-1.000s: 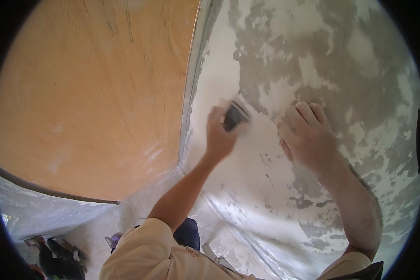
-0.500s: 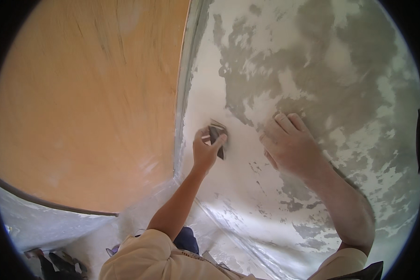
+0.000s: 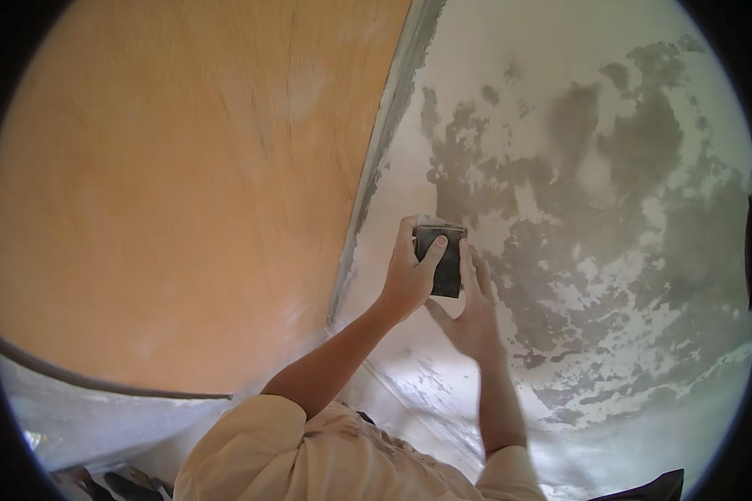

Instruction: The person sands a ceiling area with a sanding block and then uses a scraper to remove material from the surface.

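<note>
My left hand (image 3: 409, 271) grips a dark, flat rectangular sanding block (image 3: 449, 271), its thumb lying across the face and its fingers behind. A pale edge shows along the block's top. Close by on the right is my right hand (image 3: 474, 313), open, with fingers stretched upward and thumb apart. Its fingertips are at the block's right edge; whether they press on it I cannot tell. Behind both hands is a wall (image 3: 560, 242) with patchy white and grey plaster.
An orange-brown wooden panel (image 3: 184, 192) fills the left side, bordered by a grey strip (image 3: 374, 159) against the wall. Dark shoe-like things (image 3: 129, 484) lie at the lower left. Something black (image 3: 643, 488) pokes in at the lower right.
My right hand has come off the wall and moved left to the block. My left hand has lifted the block, turning its flat face into view. The view has shifted.
</note>
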Action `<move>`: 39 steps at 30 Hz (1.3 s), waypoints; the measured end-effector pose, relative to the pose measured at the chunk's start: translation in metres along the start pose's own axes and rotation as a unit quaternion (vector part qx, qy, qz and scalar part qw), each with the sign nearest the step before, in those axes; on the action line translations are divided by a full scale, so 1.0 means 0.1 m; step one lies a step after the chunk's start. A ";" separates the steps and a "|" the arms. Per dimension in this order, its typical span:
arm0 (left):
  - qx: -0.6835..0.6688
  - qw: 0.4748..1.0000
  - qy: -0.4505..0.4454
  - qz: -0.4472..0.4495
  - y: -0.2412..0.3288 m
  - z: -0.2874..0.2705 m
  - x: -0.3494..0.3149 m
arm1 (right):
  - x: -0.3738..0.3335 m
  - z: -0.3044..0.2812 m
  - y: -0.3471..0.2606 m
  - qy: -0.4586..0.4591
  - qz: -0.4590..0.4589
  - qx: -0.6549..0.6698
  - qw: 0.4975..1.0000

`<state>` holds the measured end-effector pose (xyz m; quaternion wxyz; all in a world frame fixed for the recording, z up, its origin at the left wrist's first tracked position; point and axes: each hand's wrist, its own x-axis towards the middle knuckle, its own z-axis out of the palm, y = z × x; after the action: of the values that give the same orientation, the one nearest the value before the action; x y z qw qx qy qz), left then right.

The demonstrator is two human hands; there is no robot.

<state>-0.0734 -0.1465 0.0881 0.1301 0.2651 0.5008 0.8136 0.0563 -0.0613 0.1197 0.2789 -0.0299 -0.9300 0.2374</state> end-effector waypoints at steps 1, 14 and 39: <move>0.002 1.000 -0.008 0.002 0.04 -0.04 0.05 | -0.03 0.20 -0.07 0.054 0.001 0.020 0.998; 0.050 0.983 -0.160 -0.079 0.19 -0.94 0.70 | 0.36 1.28 -0.50 0.357 0.188 0.063 0.913; 0.064 0.983 -0.168 -0.039 -0.21 -1.32 1.02 | 0.76 1.92 -0.16 0.368 0.199 -0.006 0.908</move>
<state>-0.2325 -0.1869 0.0530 0.2262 0.3862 0.5330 0.7181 -0.1085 -0.1426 0.0244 0.5480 -0.3011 -0.7376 0.2550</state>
